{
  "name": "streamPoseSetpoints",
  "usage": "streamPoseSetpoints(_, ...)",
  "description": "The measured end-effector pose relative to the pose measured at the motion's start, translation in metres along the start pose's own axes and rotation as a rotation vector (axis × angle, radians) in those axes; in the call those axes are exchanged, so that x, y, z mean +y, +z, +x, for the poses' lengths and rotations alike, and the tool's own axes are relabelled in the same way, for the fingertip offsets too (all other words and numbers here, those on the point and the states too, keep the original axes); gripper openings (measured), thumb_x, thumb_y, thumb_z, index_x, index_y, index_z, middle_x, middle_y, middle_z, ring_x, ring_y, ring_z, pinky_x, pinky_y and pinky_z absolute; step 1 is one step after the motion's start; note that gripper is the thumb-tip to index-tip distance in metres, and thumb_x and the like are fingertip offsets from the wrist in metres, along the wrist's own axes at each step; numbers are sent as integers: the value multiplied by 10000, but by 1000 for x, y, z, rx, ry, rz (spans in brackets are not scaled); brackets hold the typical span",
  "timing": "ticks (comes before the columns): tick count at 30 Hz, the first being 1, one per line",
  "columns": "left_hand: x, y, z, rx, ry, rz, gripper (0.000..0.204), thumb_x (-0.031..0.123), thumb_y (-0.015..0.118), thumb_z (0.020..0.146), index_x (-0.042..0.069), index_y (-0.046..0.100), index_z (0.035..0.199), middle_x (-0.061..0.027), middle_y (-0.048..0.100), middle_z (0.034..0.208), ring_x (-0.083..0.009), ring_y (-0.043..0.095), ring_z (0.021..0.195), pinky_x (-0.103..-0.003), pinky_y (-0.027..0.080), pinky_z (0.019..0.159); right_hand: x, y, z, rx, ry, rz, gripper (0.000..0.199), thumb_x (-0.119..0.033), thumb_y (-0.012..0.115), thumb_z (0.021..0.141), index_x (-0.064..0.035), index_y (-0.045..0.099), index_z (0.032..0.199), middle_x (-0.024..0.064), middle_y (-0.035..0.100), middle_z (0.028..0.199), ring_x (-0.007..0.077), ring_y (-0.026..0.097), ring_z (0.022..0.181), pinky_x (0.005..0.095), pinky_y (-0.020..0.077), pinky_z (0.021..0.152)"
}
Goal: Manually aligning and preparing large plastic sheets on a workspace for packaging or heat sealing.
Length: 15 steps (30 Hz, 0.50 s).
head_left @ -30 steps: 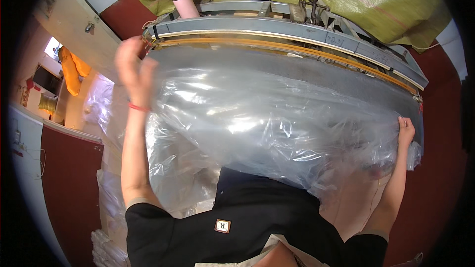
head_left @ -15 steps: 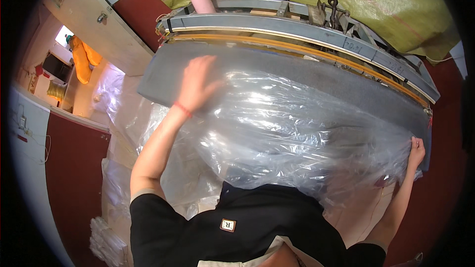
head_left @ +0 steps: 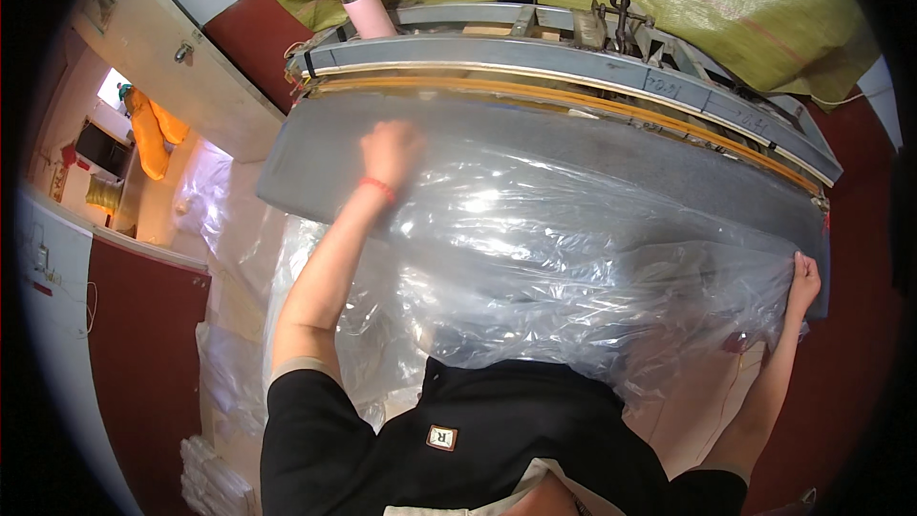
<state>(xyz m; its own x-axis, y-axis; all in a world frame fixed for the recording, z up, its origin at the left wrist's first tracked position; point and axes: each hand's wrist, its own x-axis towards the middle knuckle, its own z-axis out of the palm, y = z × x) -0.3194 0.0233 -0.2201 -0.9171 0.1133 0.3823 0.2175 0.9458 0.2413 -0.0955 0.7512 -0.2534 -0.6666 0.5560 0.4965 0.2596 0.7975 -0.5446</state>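
The left hand [head_left: 390, 148] had dropped to press the clear plastic sheet [head_left: 573, 258] flat, palm open; the right hand [head_left: 804, 282] pinched its far edge, tensioning it.

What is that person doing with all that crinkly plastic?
A person is spreading a big clear plastic sheet over a grey table. The left hand, with a red band on its wrist, presses flat on the plastic near the far edge. The right hand grips the sheet's edge at the right end of the table. Behind the table runs a long metal bar, with a pink bottle standing on top.
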Motion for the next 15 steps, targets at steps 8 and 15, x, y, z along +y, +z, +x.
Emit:
streamPoseSetpoints(8,-28,59,53,506,-327,-737,131,157,447,862,44,487,808,3,463,613,-76,422,557,-230,366,499,-33,78,52,236,199,409,219,-257,582,836,-41,605,865,-21,536,712,68,470,630,219,396,586)
streamPoseSetpoints(15,-61,77,100,566,-448,-927,163,138,550,828,75,495,688,44,460,599,-42,367,518,-195,289,461,-71,152,97,285,120,540,198,-210,635,793,-44,542,739,-20,524,659,61,465,602,198,379,564)
